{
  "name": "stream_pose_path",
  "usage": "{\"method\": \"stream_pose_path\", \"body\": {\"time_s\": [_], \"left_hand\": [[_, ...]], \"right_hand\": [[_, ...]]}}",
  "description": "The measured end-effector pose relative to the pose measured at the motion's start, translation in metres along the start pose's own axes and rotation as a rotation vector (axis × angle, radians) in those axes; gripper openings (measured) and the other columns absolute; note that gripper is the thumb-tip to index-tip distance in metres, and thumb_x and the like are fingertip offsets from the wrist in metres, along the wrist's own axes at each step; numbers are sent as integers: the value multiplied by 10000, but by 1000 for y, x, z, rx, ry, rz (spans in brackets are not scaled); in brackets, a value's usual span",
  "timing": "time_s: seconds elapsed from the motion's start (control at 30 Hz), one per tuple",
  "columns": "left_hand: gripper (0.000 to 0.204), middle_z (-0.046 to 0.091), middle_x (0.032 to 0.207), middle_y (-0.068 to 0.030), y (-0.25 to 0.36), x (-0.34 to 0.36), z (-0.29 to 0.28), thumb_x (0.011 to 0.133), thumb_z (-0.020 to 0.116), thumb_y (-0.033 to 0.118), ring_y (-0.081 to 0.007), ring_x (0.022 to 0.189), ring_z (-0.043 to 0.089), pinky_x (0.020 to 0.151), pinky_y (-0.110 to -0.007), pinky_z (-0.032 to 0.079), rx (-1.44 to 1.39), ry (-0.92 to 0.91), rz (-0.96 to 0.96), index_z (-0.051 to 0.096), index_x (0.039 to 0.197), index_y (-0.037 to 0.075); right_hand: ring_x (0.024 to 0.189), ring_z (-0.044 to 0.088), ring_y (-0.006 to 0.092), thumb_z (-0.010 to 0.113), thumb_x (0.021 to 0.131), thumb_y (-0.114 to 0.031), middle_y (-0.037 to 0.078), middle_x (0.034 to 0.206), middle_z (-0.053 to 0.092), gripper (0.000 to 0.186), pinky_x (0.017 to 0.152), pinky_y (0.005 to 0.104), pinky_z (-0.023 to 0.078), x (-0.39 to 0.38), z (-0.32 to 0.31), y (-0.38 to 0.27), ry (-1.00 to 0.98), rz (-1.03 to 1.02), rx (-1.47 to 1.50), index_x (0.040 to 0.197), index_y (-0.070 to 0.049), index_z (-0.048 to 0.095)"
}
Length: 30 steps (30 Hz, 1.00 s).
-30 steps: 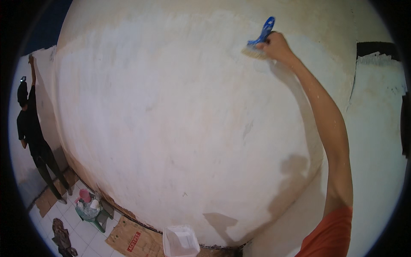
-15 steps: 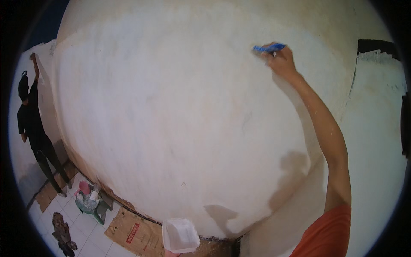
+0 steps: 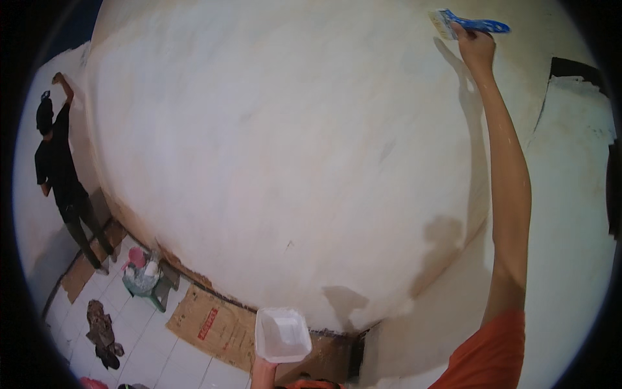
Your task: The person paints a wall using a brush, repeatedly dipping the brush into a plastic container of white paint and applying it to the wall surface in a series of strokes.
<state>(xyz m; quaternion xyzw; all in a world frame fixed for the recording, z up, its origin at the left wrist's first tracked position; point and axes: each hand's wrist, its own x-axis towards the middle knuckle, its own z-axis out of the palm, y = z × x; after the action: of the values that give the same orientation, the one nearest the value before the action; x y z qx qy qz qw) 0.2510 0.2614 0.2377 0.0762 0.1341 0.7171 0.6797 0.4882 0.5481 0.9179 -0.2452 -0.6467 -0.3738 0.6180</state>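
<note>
High on the white wall (image 3: 272,162), at the upper right, my right hand (image 3: 477,50) is closed round a wide paintbrush (image 3: 483,24) with a blue handle. Its pale bristles point left, at or close to the wall; whether they touch I cannot tell. Below, near the bottom middle, my left hand (image 3: 264,371) holds up a white plastic tub (image 3: 283,336) from underneath. Pale residue coats the tub's inside. Most of the left hand's fingers are hidden behind the tub.
A person (image 3: 59,165) in dark clothes reaches up the left wall. A green stool (image 3: 144,282) carries a pink container (image 3: 135,257) and plastic. Cardboard (image 3: 214,324) covers tiles along the wall's foot, with crumpled dark cloth (image 3: 99,324) nearby. A dark ledge (image 3: 573,70) is at right.
My right hand has moved up and right with the paintbrush, my arm stretching higher. The tub appears slightly higher and further right. The view has shifted, showing more floor.
</note>
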Motion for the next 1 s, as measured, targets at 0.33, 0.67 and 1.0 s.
{"method": "stream_pose_path", "body": {"time_s": [0.33, 0.67, 1.0], "left_hand": [[481, 547, 1331, -138, 15, -39, -52, 988, 366, 363, -314, 1211, 538, 1039, -519, 420, -243, 21, -284, 489, 1357, 80], [551, 551, 1312, -165, 8, -99, -147, 977, 353, 406, -326, 1187, 544, 1029, -475, 429, -177, 96, -239, 458, 1365, 29], [509, 601, 1141, -162, 33, -177, -89, 949, 362, 381, -312, 1019, 605, 911, -468, 506, -113, 2, -294, 495, 1311, 50]], "right_hand": [[958, 591, 204, 756, 785, -54, 91, 1000, 637, 270, 852, 365, 473, -420, -127, -234, -629, 503, 502, 1015, -17, 620], [704, 648, 245, 753, 796, -169, 123, 817, 689, 175, 664, 349, 504, -553, -231, -459, -1014, 927, 651, 904, -34, 731], [611, 615, 228, 682, 823, -113, 114, 838, 647, 147, 571, 320, 485, -530, -287, -511, -1050, 855, 550, 953, -44, 689]]}}
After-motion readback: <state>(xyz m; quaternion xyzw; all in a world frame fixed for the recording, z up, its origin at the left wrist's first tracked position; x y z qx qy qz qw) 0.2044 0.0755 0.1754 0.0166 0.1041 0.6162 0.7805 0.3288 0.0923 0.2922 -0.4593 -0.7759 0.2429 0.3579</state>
